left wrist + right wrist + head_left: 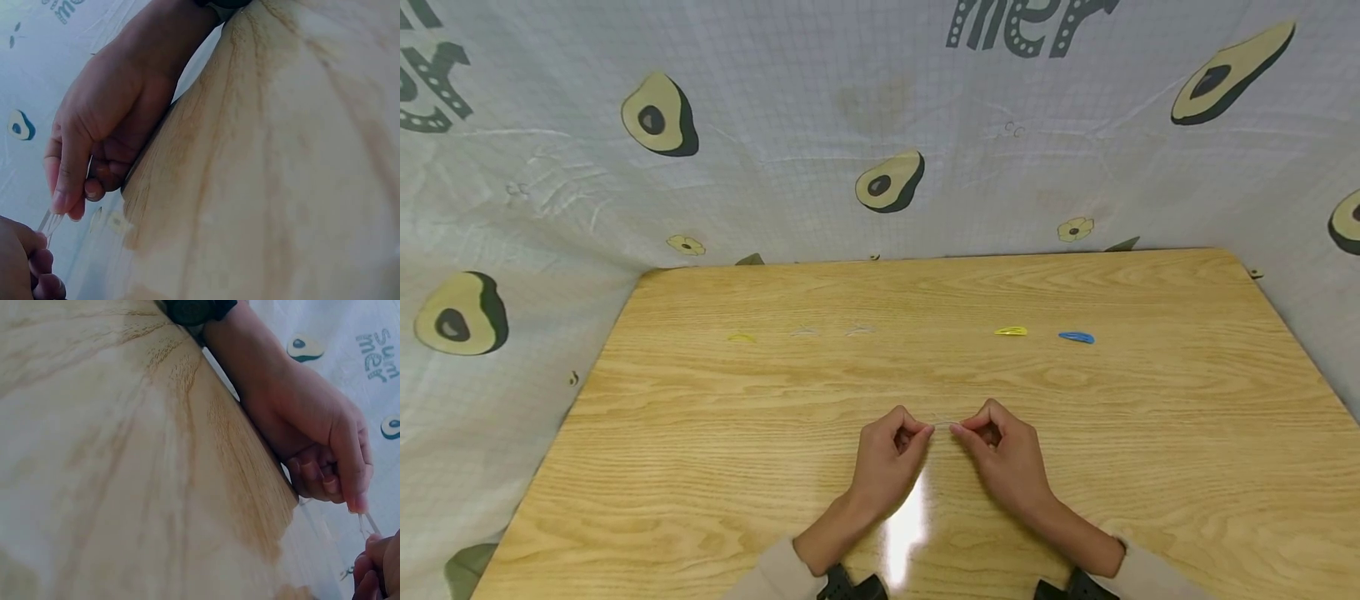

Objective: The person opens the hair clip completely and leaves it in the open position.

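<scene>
Two bare hands meet above a light wood-grain table (662, 467), its honey-coloured top streaked with long grain lines running mostly from side to side. One bright, whitish reflection (904, 533) lies on the near part of the surface, between the forearms. Behind the table and along both its sides hangs a pale, creased sheet (760, 75) with a faint grid, printed with halved avocados (658, 114), small yellow flowers (1076, 229) and grey-green lettering (1030, 25); the right wrist view shows the word "Summer" there. A faint brownish patch marks the sheet above the middle avocado.

The left hand (887, 458) and the right hand (1006, 457) each pinch one end of a thin translucent band (943, 422) — thumb against forefinger, fingertips close together but apart. The band spans the short gap between them, and the wrist views show it as two fine strands.

Toward the back of the table lies a loose row: a thin yellow strip (742, 337) at left, two pale, thin pieces (805, 332) beside it, too faint to make out, then, well apart, a yellow snap hair clip (1011, 331) and a blue snap hair clip (1077, 337). Light sleeves (782, 575) and dark wrist devices (852, 585) show at the near edge.
</scene>
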